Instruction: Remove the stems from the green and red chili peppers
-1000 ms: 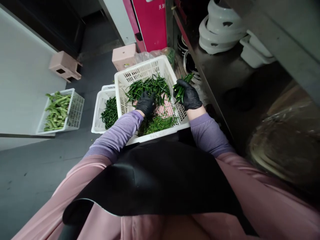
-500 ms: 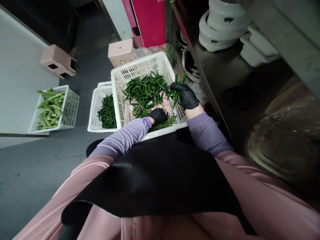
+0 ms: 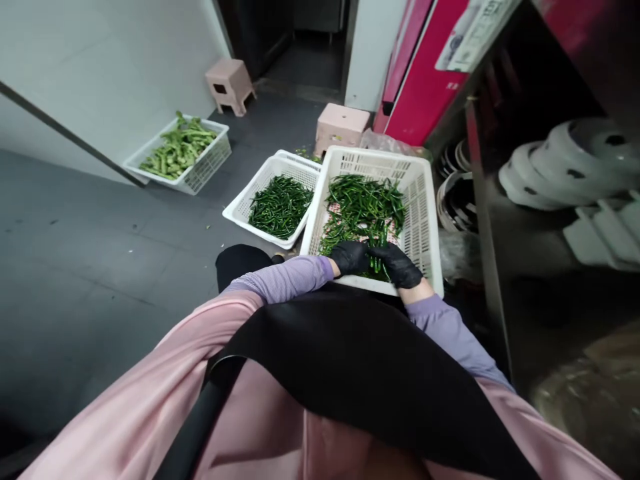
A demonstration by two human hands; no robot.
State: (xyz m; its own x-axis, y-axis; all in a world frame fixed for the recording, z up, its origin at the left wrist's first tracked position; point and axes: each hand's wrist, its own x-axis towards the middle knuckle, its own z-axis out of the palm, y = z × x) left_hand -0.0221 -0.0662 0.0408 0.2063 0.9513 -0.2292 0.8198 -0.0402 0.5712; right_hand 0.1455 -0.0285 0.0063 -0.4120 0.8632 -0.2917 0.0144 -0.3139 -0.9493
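Note:
In a black glove, my right hand (image 3: 400,265) is closed around a small bunch of green chili peppers (image 3: 379,257), which hang down from its fingers. My left hand (image 3: 350,258), gloved the same way, meets the bunch from the left with its fingers closed; what it pinches is hidden. Both hands are over the near side of a white slotted plastic basket (image 3: 434,233). Inside the basket lies a loose pile of long green chili peppers (image 3: 367,199), with small stem bits (image 3: 333,235) nearer my left hand.
A second white basket (image 3: 237,212) with dark green chili peppers (image 3: 280,207) stands left. Farther left, another white basket (image 3: 203,180) holds pale green vegetables (image 3: 177,147). Pink stools (image 3: 343,123) are behind. A metal shelf (image 3: 487,253) with white dishes (image 3: 565,167) runs along the right.
My right hand has come from the basket's right rim down to its near side, carrying the chili peppers. Both hands are now together. The view has swung left.

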